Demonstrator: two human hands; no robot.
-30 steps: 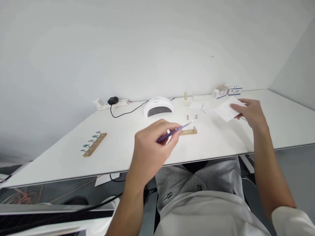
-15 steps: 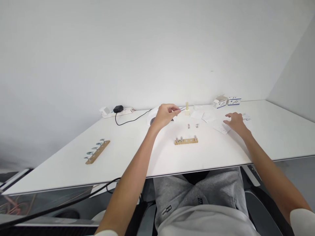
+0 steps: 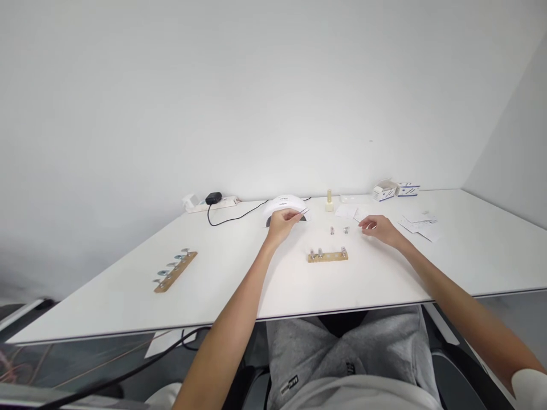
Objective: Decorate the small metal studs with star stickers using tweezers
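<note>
My left hand (image 3: 281, 225) is pinched on slim metal tweezers (image 3: 304, 211), whose tips point right in front of the white nail lamp (image 3: 285, 202). My right hand (image 3: 379, 229) hovers low over the table with its fingers loosely curled and a gap between them; I see nothing in it. Just left of its fingertips stands a small clear piece on a metal base (image 3: 346, 230), and beside that a similar pinkish piece (image 3: 332, 230). Nearer me lies a short wooden strip (image 3: 329, 257) carrying three such small pieces, two at its left end and one at its right.
A longer wooden strip (image 3: 176, 272) with several nail-tip stands lies at left. Behind are a polish bottle (image 3: 329, 201), small white boxes (image 3: 384, 190), and a power strip (image 3: 231, 201) with a black adapter (image 3: 213, 197). Paper sheets (image 3: 427, 229) lie at right, others (image 3: 346, 211) by the bottle.
My right hand has moved left, from over the papers to near the small standing pieces. The paper it was over now lies farther right. My left hand has drawn slightly nearer, still pinching the tweezers.
</note>
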